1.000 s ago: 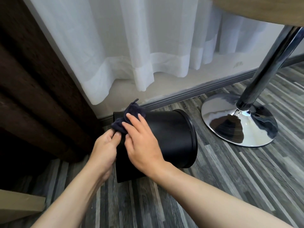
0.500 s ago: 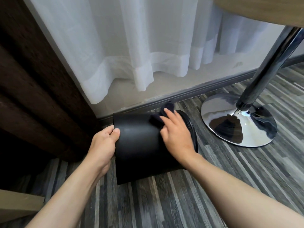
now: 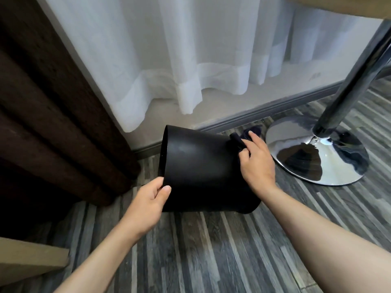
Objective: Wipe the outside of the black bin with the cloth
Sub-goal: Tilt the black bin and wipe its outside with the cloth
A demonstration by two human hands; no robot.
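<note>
The black bin (image 3: 201, 166) lies tilted on its side on the floor, one end facing left toward the curtain. My left hand (image 3: 148, 201) pinches the bin's left edge between thumb and fingers. My right hand (image 3: 256, 163) presses a dark cloth (image 3: 246, 136) against the bin's right end, near the wall. Most of the cloth is hidden under my fingers; a bunched corner sticks out above them.
A chrome table base (image 3: 317, 157) with a slanted chrome pole (image 3: 355, 77) stands just right of the bin. A brown heavy curtain (image 3: 53, 106) hangs at left, a white sheer curtain (image 3: 190, 56) behind. A light wooden board (image 3: 27, 256) sits at the lower left on the grey plank floor (image 3: 211, 250).
My right hand slid the cloth from the bin's left end across its side to the right end. The bin's left end has lifted and tilted, with my left hand holding its edge.
</note>
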